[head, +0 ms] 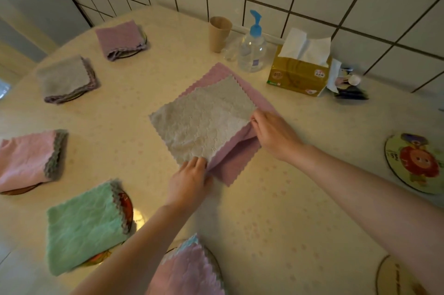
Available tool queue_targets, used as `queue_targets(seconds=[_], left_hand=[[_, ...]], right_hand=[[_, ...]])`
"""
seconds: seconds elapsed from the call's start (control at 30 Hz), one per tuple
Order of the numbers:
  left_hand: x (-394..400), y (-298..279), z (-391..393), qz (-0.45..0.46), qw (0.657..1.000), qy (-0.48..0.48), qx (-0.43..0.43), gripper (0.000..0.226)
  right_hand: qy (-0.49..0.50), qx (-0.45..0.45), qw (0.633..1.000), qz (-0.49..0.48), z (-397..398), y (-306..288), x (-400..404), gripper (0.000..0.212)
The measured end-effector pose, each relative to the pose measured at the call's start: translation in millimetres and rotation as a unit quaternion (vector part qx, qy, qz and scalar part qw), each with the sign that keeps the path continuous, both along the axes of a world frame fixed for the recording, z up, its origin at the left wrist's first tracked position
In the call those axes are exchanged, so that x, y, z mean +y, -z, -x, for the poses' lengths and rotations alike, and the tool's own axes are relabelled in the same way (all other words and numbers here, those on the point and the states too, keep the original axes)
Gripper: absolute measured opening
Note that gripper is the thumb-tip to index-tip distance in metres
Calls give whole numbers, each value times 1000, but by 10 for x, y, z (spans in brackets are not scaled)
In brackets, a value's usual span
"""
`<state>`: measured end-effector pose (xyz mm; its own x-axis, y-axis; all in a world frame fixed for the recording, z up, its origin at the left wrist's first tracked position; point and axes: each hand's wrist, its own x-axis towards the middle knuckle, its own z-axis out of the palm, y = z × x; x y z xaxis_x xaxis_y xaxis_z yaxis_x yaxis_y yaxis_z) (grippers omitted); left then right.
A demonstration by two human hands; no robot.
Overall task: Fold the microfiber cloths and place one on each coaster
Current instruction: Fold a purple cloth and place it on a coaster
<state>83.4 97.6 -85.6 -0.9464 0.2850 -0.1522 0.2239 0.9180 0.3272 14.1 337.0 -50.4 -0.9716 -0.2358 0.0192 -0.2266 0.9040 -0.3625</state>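
Note:
A pink and grey microfiber cloth (204,121) lies half folded in the middle of the table, its grey side turned over the pink. My left hand (189,181) pinches the near corner of the folded flap. My right hand (274,133) grips the right edge of the same cloth. Folded cloths sit on coasters around the left side: a purple one (120,38), a grey one (66,78), a pink one (28,157), a green one (84,225) and a pink and blue one (187,268). Two bare coasters show, a flower-printed coaster (415,162) at right and another coaster (394,278) at bottom right.
Along the tiled wall stand a brown paper cup (219,33), a clear pump bottle (252,49) with a blue top, a yellow tissue box (298,73) and a small dark packet (348,85). The table's round edge curves off at far left.

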Motion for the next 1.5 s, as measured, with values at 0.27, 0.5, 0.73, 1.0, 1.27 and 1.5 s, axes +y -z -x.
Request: queue_targets(seconds=[0.27, 0.5, 0.73, 1.0, 1.27, 1.5], left_hand=[[-249, -438, 314, -287, 927, -232, -60, 21], [195, -1374, 428, -291, 930, -183, 134, 28], [927, -1825, -212, -239, 918, -101, 301, 29], [1662, -1053, -1854, -239, 954, -3, 181, 27], [1828, -364, -3088, -156, 983, 42, -83, 37], [1840, -475, -3044, -173, 976, -80, -101, 22]], right_hand=[[-83, 71, 988, -107, -7, -239, 213, 32], [26, 191, 980, 48, 8, -823, 568, 27], [43, 254, 949, 183, -617, -1339, 1348, 25], [-35, 203, 973, 105, -2415, -767, 2438, 27], [-125, 14, 992, 22, -3958, 83, 2966, 21], [-24, -126, 984, 127, -3929, -54, 3011, 22]])
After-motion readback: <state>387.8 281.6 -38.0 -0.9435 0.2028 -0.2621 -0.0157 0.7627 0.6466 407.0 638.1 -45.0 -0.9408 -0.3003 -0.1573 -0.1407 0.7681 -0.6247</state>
